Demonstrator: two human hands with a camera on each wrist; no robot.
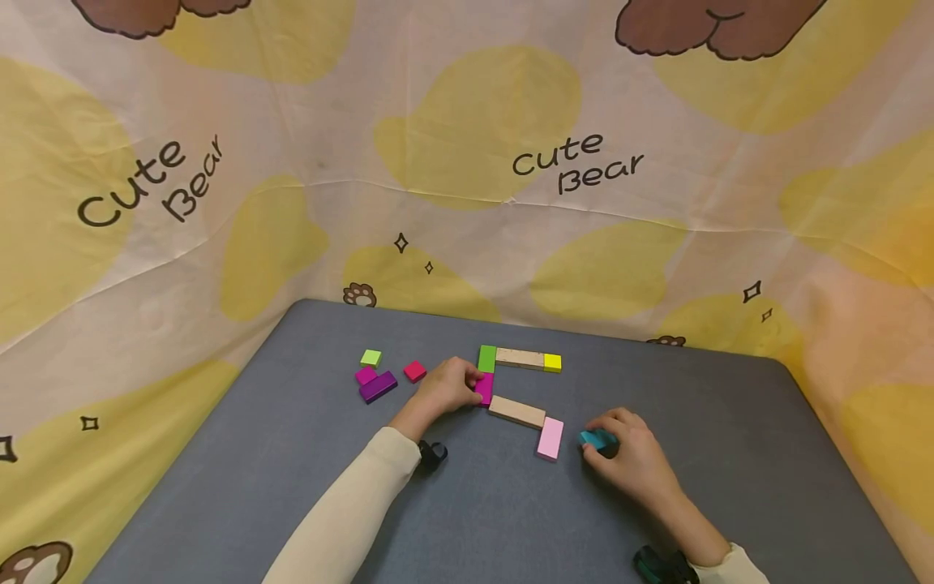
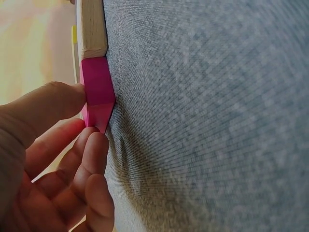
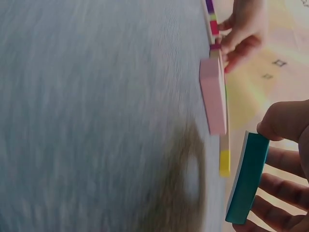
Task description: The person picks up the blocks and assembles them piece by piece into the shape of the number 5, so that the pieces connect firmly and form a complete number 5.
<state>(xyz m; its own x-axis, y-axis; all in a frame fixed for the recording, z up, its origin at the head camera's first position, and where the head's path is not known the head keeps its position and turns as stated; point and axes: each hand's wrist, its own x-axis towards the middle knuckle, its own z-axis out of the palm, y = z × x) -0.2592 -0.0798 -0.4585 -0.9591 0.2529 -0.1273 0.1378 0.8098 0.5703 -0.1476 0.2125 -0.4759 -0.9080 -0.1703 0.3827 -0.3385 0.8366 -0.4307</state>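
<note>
Plain colours mark a teal block [image 1: 600,440], a magenta block [image 1: 485,391], a green block [image 1: 487,358], a yellow block [image 1: 552,362], a pale pink block [image 1: 550,439] and a purple block [image 1: 378,388]; two wooden blocks [image 1: 516,411] are tan. The tabletop [image 1: 474,519] is grey, and the pinkish-cream backdrop cloth [image 1: 452,227] carries yellow blotches, brown paw prints and black "Cute Bear" lettering.

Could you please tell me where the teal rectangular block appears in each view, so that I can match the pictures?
Head: lower part, right of centre, the teal rectangular block is held by the bare right hand.
Left wrist: not in this picture.
Right wrist: lower right, held by the same hand.
Shared landmark: the bare left hand, near the centre in head, lower left in left wrist, top right in right wrist.
</note>
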